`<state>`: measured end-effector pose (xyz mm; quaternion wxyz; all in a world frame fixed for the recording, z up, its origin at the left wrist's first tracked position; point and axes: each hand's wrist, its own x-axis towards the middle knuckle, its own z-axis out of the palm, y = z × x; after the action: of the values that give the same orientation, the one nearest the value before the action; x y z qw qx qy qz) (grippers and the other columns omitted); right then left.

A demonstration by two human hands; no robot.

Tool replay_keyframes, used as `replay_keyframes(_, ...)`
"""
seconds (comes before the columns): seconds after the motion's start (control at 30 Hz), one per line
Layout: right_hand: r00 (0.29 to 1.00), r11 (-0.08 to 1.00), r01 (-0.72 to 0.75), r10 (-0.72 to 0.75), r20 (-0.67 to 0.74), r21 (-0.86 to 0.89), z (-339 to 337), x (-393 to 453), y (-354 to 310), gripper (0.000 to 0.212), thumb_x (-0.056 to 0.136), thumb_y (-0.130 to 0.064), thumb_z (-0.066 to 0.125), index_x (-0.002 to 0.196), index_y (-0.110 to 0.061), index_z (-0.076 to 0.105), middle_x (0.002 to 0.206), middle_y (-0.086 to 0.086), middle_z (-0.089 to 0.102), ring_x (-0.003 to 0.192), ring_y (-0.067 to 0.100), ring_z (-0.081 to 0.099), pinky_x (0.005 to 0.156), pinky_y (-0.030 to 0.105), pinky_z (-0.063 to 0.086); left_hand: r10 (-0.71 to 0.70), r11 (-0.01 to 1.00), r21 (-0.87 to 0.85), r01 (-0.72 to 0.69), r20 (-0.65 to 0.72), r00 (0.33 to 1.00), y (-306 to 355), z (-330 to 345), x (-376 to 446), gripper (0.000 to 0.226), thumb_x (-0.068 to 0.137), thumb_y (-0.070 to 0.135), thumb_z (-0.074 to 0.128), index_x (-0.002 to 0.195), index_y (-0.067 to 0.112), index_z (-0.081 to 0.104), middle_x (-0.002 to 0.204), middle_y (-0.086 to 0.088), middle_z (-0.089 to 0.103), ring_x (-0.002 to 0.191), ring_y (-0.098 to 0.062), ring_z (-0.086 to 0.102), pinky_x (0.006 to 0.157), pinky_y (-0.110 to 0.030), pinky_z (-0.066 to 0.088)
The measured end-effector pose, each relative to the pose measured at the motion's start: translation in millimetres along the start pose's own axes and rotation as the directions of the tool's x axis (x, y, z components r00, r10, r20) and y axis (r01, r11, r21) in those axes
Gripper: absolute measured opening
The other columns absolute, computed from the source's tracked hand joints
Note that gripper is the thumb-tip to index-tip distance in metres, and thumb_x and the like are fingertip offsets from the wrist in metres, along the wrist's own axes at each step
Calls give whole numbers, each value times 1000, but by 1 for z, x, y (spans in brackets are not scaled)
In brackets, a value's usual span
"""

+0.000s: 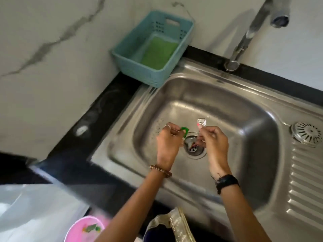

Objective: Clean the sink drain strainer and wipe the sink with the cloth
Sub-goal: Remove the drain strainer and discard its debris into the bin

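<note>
Both my hands are low inside the steel sink (248, 137), on either side of the open drain (193, 147). My left hand (168, 142) pinches a small green scrap (237, 131). My right hand (214, 142) pinches a clear, crinkled wrapper piece (201, 122) with a red spot. Dark bits of debris sit in the drain hole. The round metal strainer (306, 133) lies out of the basin on the ribbed drainboard at the right. A green cloth (160, 52) lies in the blue basket (122, 55) at the sink's back left corner.
The tap (248, 34) rises from the back rim with its spout high at the top right. A pink bin (83, 229) with green scraps in it sits at the lower left, beside a white plastic sheet (35, 206). Black counter borders the sink.
</note>
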<state>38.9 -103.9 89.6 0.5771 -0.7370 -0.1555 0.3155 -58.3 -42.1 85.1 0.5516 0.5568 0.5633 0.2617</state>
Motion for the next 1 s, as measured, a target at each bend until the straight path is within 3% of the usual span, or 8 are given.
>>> replay_keyframes(0.1,990,994,71,-81,117,89,16,-75,-26,18,82,-30,68,76,-15,61,65,-1,63,55,3,59,53,15,51,41,991,-128,-48,-62,997,8,-60,-62,6,83,14,64,83,12,59,77,-2,66,63,-15,62,60,-27,56)
replay_keyframes(0.2,946,988,112,-138,293,104,39,-160,-26,13,83,-28,66,75,-18,61,64,-6,63,60,2,60,54,14,50,19,977,-207,-44,-121,992,-9,-130,-125,9,83,12,63,88,5,60,78,-7,66,61,-13,60,61,-27,56)
replay_keyframes(0.4,774,987,151,-87,628,-49,102,-309,39,11,85,-25,65,76,-19,65,61,-8,67,58,3,61,53,18,52,-75,980,-198,1,-366,927,-101,-261,-243,9,82,12,64,83,4,61,76,-11,68,63,-15,63,54,-17,52)
replay_keyframes(0.5,675,960,211,-7,738,-185,137,-361,83,12,85,-24,64,74,-19,66,63,-9,68,57,0,58,54,23,55,-204,970,-215,113,-468,860,-162,-307,-290,4,81,12,63,77,11,62,76,-7,69,70,-20,67,59,-25,57)
replay_keyframes(0.63,588,892,303,102,803,-336,178,-397,145,10,86,-18,64,77,-14,68,71,-1,67,60,2,60,62,30,55,-434,891,-360,277,-494,754,-244,-339,-312,12,79,7,64,70,13,61,83,-17,70,78,-33,68,72,-43,58)
replay_keyframes(0.77,568,793,354,239,787,-496,219,-399,226,7,84,-15,67,81,-9,64,75,8,68,66,20,65,60,33,57,-612,784,-467,410,-466,639,-335,-347,-298,21,76,-3,61,64,13,56,79,-24,67,67,-32,65,70,-48,58)
replay_keyframes(0.87,580,736,360,305,755,-573,251,-385,307,16,83,-16,66,75,-16,52,79,8,67,70,26,65,54,27,50,-699,712,-502,492,-431,571,-418,-338,-266,8,74,-3,62,73,4,58,82,-27,68,75,-35,67,74,-51,56)
replay_keyframes(1.0,577,656,401,361,733,-639,292,-360,429,5,85,-11,58,81,-13,56,87,13,66,78,35,65,71,43,56,-749,661,-519,542,-402,528,-537,-318,-218,17,75,1,63,89,-9,60,86,-26,69,82,-36,67,79,-48,55)
